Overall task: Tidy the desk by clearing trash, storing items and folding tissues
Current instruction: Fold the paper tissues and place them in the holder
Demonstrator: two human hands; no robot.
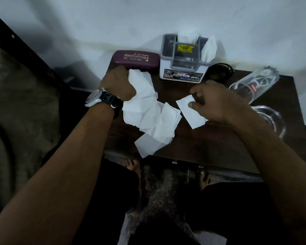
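Note:
Several white tissues [148, 119] lie crumpled in a loose heap on the dark wooden desk [210, 147]. My left hand [118, 84], with a watch on the wrist, grips the upper end of the heap. My right hand [212, 101] pinches the corner of a separate folded tissue [191, 114] between thumb and fingers, right of the heap. A white desk organiser [182, 68] with tissues sticking out of it stands at the back of the desk.
A maroon spectacle case [136, 59] lies at the back left against the wall. A clear glass [254, 85] lies on its side at the right, with another glass piece [270, 119] below it. A dark round object [219, 71] sits behind my right hand. My bare feet show under the desk.

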